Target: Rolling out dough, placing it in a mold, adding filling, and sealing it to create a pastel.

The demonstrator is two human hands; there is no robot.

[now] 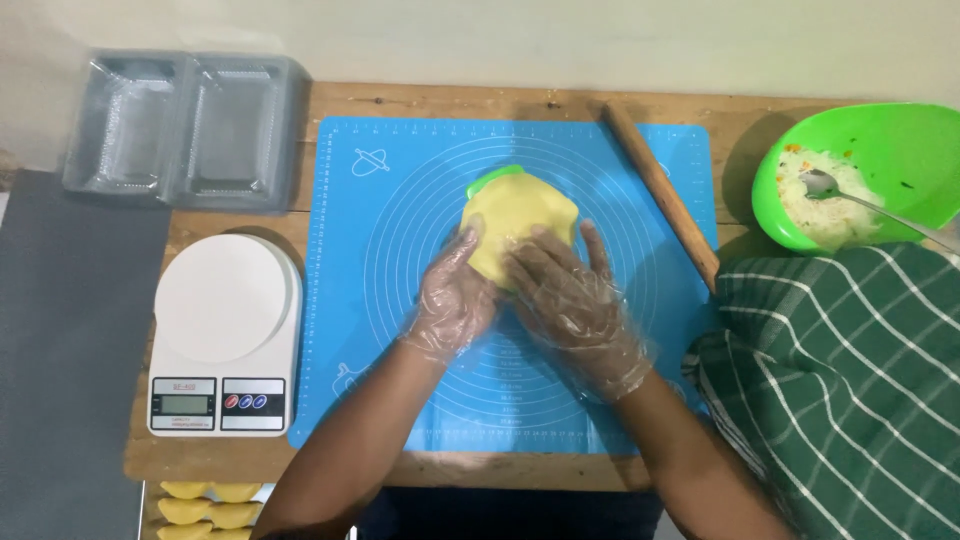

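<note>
Left hand (455, 300) and right hand (570, 300) (both gloved) pressing down, side by side.

Blue mat (400, 300): smooth, matt, silicone-like sheet on a rough, worn wooden table (450, 98). On the mat: yellow dough (515, 215), soft and matt, over a glossy green plastic mould (497, 177). Right of the mat: wooden rolling pin (660, 192), glossy green plastic bowl (880, 150), shiny metal spoon (850, 195).

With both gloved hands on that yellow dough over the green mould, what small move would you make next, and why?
Probably fold the green plastic mould shut: the round yellow dough sheet already drapes over it under the left hand and right hand. Whether filling is inside is hidden.
</note>
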